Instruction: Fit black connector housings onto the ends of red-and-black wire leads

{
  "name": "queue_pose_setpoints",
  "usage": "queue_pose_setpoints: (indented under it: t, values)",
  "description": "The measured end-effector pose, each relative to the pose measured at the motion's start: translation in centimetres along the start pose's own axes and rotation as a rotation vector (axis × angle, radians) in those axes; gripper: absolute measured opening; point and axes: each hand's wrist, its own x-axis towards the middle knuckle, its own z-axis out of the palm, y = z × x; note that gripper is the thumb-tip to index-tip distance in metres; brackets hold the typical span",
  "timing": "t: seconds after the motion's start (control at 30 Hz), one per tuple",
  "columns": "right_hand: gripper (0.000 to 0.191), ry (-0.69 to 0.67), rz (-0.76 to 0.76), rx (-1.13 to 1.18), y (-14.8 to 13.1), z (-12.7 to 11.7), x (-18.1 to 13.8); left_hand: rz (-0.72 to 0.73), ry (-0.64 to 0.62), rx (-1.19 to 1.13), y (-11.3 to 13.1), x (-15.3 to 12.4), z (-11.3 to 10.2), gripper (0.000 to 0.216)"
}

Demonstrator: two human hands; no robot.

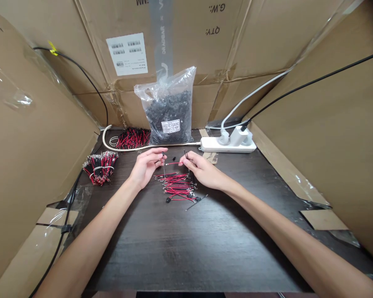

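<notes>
My left hand (147,164) and my right hand (200,167) hover just above a small pile of short red and black wires (178,188) on the dark table (186,248). Left fingers pinch a thin black wire (163,163) that hangs down. Right fingers pinch another thin black wire (186,156). A red wire (173,163) runs between the two hands. A few small black parts (168,200) lie at the pile's near edge.
A clear bag of small black parts (169,108) leans on the cardboard back wall. Bundles of red and black wires lie at the back (132,138) and left (100,166). A white power strip (228,142) with plugs sits back right. Cardboard walls enclose three sides.
</notes>
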Motion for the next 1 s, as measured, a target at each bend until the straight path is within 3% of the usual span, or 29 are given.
queue_pose_setpoints:
  t: [0.2, 0.37, 0.6, 0.73, 0.83, 0.9, 1.0]
  values:
    - [0.024, 0.012, 0.042, 0.131, -0.1, 0.2, 0.0, -0.001, 0.0, 0.001, 0.0, 0.0, 0.1, 0.025]
    - [0.036, -0.015, 0.085, 0.352, -1.2, 0.1, 0.0, -0.004, 0.002, 0.008, 0.1, -0.1, 0.0, 0.024]
    - [0.039, -0.062, 0.143, 0.719, -3.5, -0.9, -0.6, 0.0, -0.009, -0.007, 0.0, 0.0, -0.1, 0.025]
    - [0.033, -0.064, 0.167, 0.739, -3.5, -1.2, -0.5, 0.005, -0.007, -0.006, 0.0, 0.0, 0.0, 0.024]
    - [0.03, 0.014, 0.169, 0.745, -2.5, -1.0, -0.2, -0.003, -0.003, -0.007, 0.0, 0.0, 0.0, 0.025]
    - [0.029, 0.06, 0.169, 0.679, -1.7, -0.7, 0.0, -0.004, -0.001, -0.004, 0.0, 0.1, 0.0, 0.026]
    - [0.033, 0.025, 0.15, 0.526, -0.9, -0.2, 0.1, -0.004, 0.024, 0.002, -0.2, 0.2, 0.0, 0.029]
